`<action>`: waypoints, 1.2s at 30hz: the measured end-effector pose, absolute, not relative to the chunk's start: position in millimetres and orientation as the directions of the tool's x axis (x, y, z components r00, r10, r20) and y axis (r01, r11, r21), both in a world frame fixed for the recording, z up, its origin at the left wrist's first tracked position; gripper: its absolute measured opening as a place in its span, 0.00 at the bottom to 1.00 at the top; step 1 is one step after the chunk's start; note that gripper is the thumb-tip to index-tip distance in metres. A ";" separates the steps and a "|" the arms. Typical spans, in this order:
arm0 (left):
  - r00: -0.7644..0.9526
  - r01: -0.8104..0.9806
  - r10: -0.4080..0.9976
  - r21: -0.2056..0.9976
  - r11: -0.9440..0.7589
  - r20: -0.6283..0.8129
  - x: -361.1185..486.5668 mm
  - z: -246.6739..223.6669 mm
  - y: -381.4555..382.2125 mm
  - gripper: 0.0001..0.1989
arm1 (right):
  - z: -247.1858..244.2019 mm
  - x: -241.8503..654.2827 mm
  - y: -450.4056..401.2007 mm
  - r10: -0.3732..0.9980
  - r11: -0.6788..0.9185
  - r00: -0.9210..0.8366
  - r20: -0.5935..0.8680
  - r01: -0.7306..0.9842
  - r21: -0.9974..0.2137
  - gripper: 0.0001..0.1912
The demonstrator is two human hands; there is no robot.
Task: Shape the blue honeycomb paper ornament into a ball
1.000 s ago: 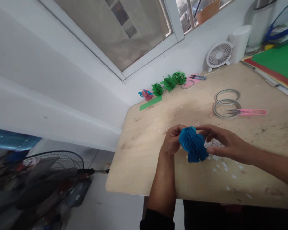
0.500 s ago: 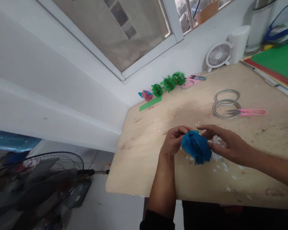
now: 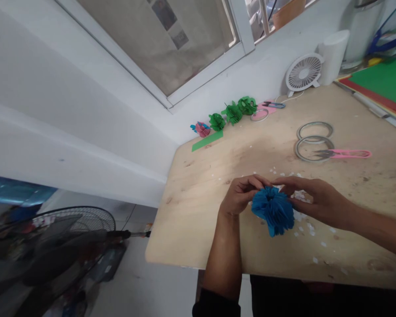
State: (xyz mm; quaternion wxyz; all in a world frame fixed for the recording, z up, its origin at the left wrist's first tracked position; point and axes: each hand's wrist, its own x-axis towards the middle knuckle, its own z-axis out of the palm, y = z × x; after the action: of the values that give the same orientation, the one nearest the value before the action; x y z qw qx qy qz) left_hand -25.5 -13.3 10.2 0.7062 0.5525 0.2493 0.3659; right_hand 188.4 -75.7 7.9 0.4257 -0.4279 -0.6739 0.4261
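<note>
A blue pleated paper flower (image 3: 273, 212) is held between my two hands over the near part of the table. My left hand (image 3: 240, 196) pinches its upper left edge. My right hand (image 3: 312, 200) grips its right side with thumb and fingers, whose tips partly go behind the paper. Many layered folds face me. White paper scraps (image 3: 304, 215) lie on the wood beneath and beside the flower. Beyond my right hand, pink-handled thread snips (image 3: 350, 153) rest across one of two metal rings (image 3: 315, 132).
Along the wall sit several green paper pieces (image 3: 232, 113), a pink-and-blue one (image 3: 202, 129) and a green strip (image 3: 207, 141). A small white fan (image 3: 304, 74) and stacked coloured paper (image 3: 383, 86) stand at back right. The wooden table's (image 3: 171, 229) left edge borders a large floor fan (image 3: 75, 224).
The blue flower has tilted, so its folded centre faces me more and its layers look more spread. My right fingers have come in closer to my left ones at its top.
</note>
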 end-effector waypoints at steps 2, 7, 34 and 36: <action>0.604 -0.229 0.796 0.965 0.125 0.041 -25.2 10.2 -13.4 0.19 | 6.8 188.8 -76.1 0.942 0.264 -0.263 0.206 0.206 -0.942 0.21; 0.617 -0.223 0.786 0.967 0.125 0.040 -25.3 9.8 -14.2 0.19 | 6.6 189.4 -76.8 0.946 0.250 -0.263 0.190 0.214 -0.944 0.23; 0.664 -0.262 0.721 0.965 -0.022 0.196 -34.2 13.7 -13.1 0.16 | 23.2 190.0 -83.6 0.876 0.442 -0.316 0.364 0.226 -0.868 0.15; 0.664 -0.237 0.730 0.972 -0.003 0.164 -34.0 14.2 -14.0 0.18 | 23.0 189.3 -83.6 0.858 0.484 -0.318 0.404 0.238 -0.842 0.14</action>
State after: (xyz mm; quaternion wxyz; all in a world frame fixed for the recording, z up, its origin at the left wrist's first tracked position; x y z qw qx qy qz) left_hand -34.0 -14.0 14.2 0.6766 0.6116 0.2015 0.3571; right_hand 189.3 -83.6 23.0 0.4497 -0.3728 -0.7347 0.3448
